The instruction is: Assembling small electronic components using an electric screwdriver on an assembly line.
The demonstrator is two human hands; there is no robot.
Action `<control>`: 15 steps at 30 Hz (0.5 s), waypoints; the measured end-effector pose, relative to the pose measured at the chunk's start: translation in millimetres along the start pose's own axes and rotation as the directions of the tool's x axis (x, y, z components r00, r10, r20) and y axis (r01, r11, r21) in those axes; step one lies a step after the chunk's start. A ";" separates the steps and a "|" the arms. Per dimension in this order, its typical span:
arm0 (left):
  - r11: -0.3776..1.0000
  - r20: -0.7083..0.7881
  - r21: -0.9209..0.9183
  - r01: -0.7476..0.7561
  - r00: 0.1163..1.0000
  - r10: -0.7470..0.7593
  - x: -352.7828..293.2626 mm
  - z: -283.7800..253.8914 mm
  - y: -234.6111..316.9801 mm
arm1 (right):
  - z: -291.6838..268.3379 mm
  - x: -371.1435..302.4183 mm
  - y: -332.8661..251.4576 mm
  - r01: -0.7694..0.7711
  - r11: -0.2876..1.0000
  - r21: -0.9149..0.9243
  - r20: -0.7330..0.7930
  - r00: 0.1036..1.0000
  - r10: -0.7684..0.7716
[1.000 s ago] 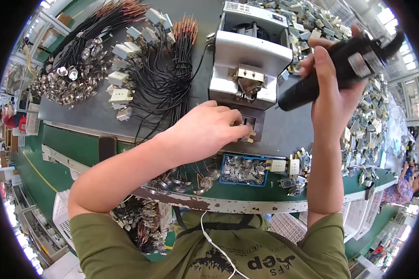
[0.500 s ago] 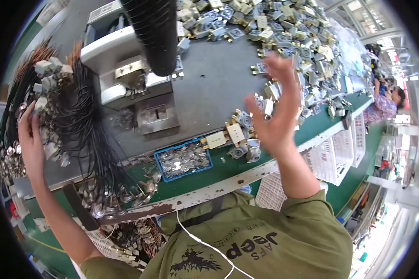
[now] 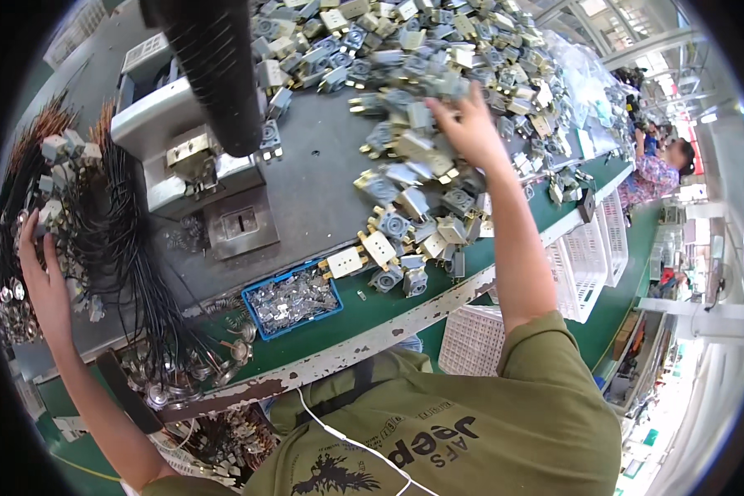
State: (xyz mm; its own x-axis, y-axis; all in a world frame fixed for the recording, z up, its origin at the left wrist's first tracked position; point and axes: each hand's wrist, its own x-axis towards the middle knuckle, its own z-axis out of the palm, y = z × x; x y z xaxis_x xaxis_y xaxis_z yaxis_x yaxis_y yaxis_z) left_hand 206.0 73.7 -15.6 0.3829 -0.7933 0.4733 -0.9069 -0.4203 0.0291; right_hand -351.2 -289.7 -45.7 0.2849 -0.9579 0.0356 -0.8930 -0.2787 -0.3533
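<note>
My right hand point(image 3: 469, 136) reaches into a large heap of small grey and cream socket-like parts point(image 3: 413, 149) with brass prongs. Its thumb and fingers are apart, and the parts by the fingertips are smeared by motion. At the far left, my left hand point(image 3: 45, 277) lies with fingers stretched against a pile of similar parts point(image 3: 68, 178) joined to bundles of black wires point(image 3: 136, 240) with copper-coloured ends. Round metal discs point(image 3: 161, 393) lie at the lower ends of the wires. Nothing shows gripped in either hand.
Between the hands stands a metal bench machine point(image 3: 157, 136) under a thick black column point(image 3: 207, 70), with a slotted plate point(image 3: 241, 223) before it. A blue tray point(image 3: 303, 323) of small metal pieces sits near the bench edge. White crates point(image 3: 583, 269) and another person point(image 3: 653, 178) are at right.
My right hand has come down from above the bench into the heap, and several parts have shifted left toward the machine. My left hand stays by the wired parts. The whole view has shifted slightly.
</note>
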 end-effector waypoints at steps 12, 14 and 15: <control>0.992 -0.026 -0.118 0.047 0.998 -0.050 -8.8 8.9 5.0 | -64.1 39.8 177.6 -0.098 0.991 -0.086 -0.613 0.790 0.025; 0.992 -0.047 -0.124 0.033 0.998 -0.039 -8.5 17.7 10.1 | -56.1 43.8 250.7 -0.438 0.887 -0.149 -0.528 0.794 0.303; 0.987 -0.059 -0.159 0.040 0.997 -0.050 -9.2 19.2 13.2 | -46.4 39.0 259.2 -0.384 0.919 -0.082 -0.485 0.822 0.300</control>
State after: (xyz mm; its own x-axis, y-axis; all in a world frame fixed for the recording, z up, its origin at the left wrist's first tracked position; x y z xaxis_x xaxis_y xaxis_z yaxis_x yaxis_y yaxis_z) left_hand 193.9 67.0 -36.5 0.4167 -0.7440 0.5223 -0.9072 -0.3767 0.1873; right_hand -587.7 -402.5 -92.4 -0.2026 -0.9041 0.3762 -0.9594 0.1062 -0.2615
